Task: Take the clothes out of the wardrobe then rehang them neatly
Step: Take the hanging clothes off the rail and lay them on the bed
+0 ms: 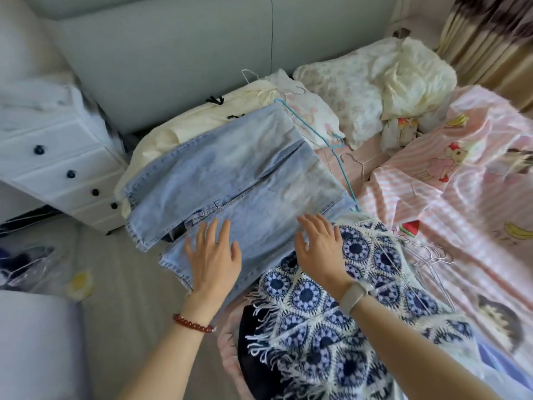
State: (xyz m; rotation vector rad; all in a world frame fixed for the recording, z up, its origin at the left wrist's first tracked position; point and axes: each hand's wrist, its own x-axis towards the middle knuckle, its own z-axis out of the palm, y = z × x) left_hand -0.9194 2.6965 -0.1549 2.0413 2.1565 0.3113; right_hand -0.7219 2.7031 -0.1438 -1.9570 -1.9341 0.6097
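A pair of light blue jeans [230, 174] lies folded over a teal wire hanger [326, 140] on the bed [461, 226], on top of a cream garment [178, 125]. The left hand [215, 259] rests flat on the lower denim leg, fingers [207, 229] spread wide, holding nothing. The right hand [320, 249] hovers or rests at the jeans' edge, fingers straight, beside a blue-and-white crocheted fringed top [331, 327]. A white chest of drawers [57, 163] stands left of the bed.
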